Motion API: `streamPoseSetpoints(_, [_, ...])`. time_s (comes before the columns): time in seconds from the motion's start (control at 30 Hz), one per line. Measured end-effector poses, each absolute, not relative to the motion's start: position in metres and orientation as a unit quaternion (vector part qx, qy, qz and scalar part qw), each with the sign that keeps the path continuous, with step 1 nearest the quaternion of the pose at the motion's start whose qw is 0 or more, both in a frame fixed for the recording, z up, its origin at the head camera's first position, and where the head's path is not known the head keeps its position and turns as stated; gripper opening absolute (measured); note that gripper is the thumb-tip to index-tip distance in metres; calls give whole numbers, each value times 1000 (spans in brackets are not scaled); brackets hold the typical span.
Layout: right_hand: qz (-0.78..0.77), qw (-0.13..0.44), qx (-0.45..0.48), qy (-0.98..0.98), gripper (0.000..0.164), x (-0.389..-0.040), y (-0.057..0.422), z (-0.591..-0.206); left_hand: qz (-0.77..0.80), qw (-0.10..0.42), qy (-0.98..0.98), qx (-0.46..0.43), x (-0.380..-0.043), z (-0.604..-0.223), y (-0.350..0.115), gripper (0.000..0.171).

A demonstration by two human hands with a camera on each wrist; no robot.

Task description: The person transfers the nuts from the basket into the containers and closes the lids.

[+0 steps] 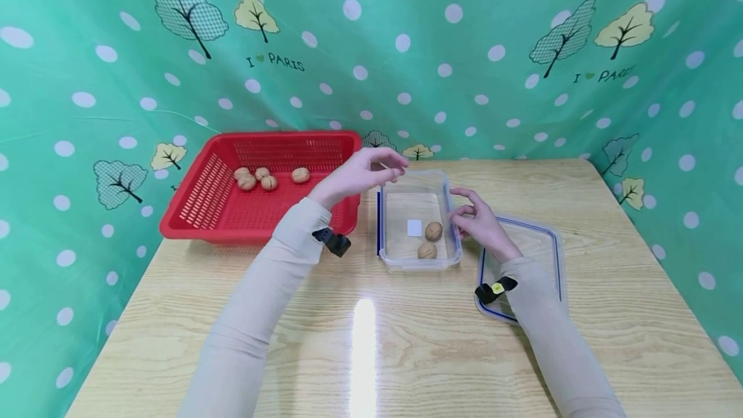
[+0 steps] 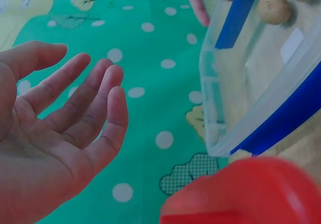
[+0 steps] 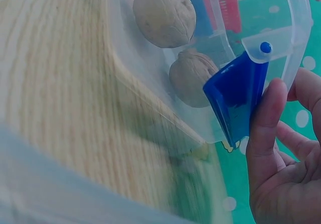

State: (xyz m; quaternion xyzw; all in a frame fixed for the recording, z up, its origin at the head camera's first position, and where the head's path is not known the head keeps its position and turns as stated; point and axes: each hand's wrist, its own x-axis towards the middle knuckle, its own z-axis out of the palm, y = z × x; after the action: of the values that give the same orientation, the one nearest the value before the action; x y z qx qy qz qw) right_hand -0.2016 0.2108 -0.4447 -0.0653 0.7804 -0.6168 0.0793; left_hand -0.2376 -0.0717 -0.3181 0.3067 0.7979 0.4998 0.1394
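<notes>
A clear plastic box (image 1: pixel 400 262) with blue clips stands mid-table, holding two walnuts: one (image 1: pixel 433 231) near its right wall, another (image 1: pixel 427 250) nearer its front. My left hand (image 1: pixel 371 169) hovers above the box's back left corner. In the left wrist view, this hand (image 2: pixel 65 113) has loosely bent fingers and an empty palm. At the box's right side, my right hand (image 1: pixel 478 221) grips the edge. The right wrist view shows the right hand's thumb (image 3: pixel 268 113) against a hanging blue clip (image 3: pixel 238 96), with the index finger partly hidden by the rim.
Left of the box, a red plastic basket (image 1: pixel 264 215) contains several walnuts (image 1: pixel 246 182). A clear lid with a blue seal (image 1: pixel 551 263) lies on the wooden table (image 1: pixel 418 353) beneath my right forearm. Behind the table hangs a green dotted cloth (image 1: pixel 383 44).
</notes>
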Motion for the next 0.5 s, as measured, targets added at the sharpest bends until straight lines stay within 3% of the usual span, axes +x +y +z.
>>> streamPoseSetpoints(0.5, [-610,88,-66,785,56,-187,202,-417,516,122,811,249,-247,-301,-101,27])
